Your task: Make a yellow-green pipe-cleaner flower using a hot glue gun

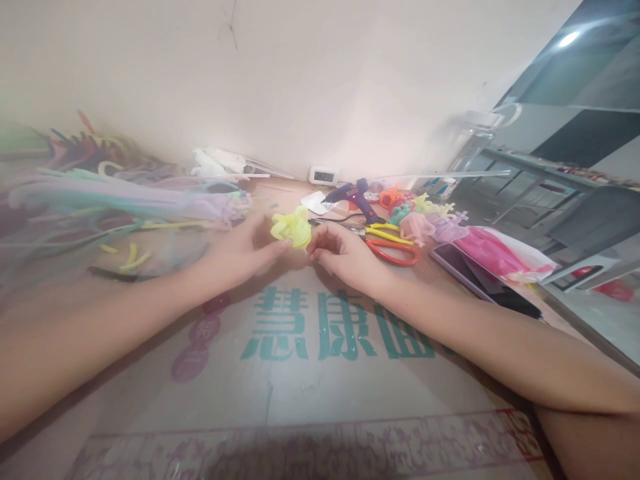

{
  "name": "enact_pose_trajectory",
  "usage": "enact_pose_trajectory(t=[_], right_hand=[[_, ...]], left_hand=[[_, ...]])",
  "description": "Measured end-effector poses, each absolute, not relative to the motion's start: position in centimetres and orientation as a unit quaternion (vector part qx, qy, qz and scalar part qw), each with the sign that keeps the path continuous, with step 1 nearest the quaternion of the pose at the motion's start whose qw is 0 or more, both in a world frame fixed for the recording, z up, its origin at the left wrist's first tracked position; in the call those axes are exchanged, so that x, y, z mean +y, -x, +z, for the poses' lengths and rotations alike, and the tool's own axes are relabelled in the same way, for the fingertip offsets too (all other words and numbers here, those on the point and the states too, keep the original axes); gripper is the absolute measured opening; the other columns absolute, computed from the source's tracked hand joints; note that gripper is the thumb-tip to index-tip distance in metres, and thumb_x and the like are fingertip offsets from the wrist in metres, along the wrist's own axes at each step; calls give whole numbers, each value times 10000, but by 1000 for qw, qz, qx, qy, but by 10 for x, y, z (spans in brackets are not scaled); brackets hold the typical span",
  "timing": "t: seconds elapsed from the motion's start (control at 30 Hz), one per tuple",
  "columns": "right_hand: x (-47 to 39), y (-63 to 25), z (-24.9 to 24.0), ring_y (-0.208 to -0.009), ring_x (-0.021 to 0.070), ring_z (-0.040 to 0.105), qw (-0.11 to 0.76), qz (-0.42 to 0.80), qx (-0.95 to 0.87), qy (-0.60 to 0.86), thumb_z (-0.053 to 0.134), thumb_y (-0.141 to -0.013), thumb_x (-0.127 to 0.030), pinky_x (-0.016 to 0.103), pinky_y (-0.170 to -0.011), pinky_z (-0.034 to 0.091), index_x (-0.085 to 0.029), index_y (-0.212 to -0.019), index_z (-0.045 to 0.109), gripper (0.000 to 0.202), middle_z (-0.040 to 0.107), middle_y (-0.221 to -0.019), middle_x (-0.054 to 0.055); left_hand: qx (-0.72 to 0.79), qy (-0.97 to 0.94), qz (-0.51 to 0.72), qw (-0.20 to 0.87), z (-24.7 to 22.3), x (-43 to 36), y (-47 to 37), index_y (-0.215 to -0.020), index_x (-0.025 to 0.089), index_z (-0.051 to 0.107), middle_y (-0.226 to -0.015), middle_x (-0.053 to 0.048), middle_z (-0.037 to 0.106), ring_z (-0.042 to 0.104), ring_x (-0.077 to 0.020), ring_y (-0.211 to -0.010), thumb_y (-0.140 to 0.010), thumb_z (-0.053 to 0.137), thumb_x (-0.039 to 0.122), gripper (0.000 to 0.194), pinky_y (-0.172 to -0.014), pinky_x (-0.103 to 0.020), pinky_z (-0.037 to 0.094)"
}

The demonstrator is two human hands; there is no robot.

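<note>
A small bright yellow looped piece [293, 229], seemingly of fuzzy stems, is held up over the cardboard-covered table. My left hand [253, 245] grips it from the left, thumb in front and fingers behind. On its right side, my right hand [337, 250] has thumb and forefinger pinched together close to the piece's lower right edge. Whether anything is between those fingertips is too small to make out.
Bundles of pastel stems [130, 197] lie at the left. Beyond my hands are a white clock [323, 175], a blue glue gun [357, 199], red-handled scissors [393, 253] and yellow-handled pliers [385, 233]. Coloured looped pieces [417, 227] and a phone [480, 277] lie right.
</note>
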State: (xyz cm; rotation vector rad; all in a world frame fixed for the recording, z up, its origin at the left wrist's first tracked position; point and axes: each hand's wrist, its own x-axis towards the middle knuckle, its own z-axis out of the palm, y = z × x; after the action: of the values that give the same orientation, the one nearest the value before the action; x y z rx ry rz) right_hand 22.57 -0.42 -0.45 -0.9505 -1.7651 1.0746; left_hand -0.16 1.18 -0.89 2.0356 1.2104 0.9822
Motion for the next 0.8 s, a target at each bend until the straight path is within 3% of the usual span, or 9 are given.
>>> enact_pose_trajectory(t=[0.6, 0.8], right_hand=[[-8, -224, -2, -747, 123, 558, 412, 405, -711, 401, 604, -773, -156, 282, -705, 467, -207, -911, 555, 155, 596, -857, -19], [-6, -226, -4, -766, 124, 540, 415, 376, -727, 397, 548, -702, -130, 274, -710, 444, -211, -916, 542, 230, 557, -867, -21]], left_hand=[[463, -756, 364, 286, -5, 9, 1, -1351, 307, 587, -1292, -46, 697, 630, -346, -1212, -846, 685, 566, 576, -1071, -526, 495], [456, -751, 372, 299, -5, 10, 1, -1352, 299, 593, -1290, -56, 699, 639, -342, -1201, -834, 698, 553, 587, -1063, -515, 504]])
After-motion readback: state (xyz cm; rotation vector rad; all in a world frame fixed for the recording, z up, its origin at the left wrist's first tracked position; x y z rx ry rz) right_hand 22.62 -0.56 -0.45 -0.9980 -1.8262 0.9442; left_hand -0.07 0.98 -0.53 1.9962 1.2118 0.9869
